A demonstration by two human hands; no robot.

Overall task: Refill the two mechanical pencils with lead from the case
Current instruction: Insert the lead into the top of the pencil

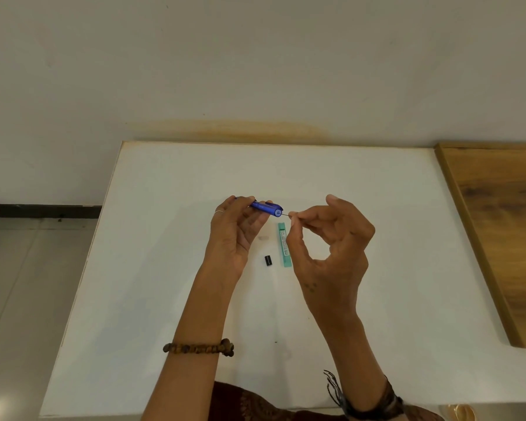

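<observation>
As our left hand (pixel 237 226) gripped the blue pencil (pixel 266 208) above the table (pixel 164 268) middle, our right hand (pixel 325 238) pinched a lead (pixel 286 214) at its open end; case (pixel 284 244) lay below. Best fed straight, gently, no bending.

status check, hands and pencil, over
Left hand holds blue pencil. Right hand pinches lead at its open end. Lead case, black cap on table. Nothing blocking.
</observation>
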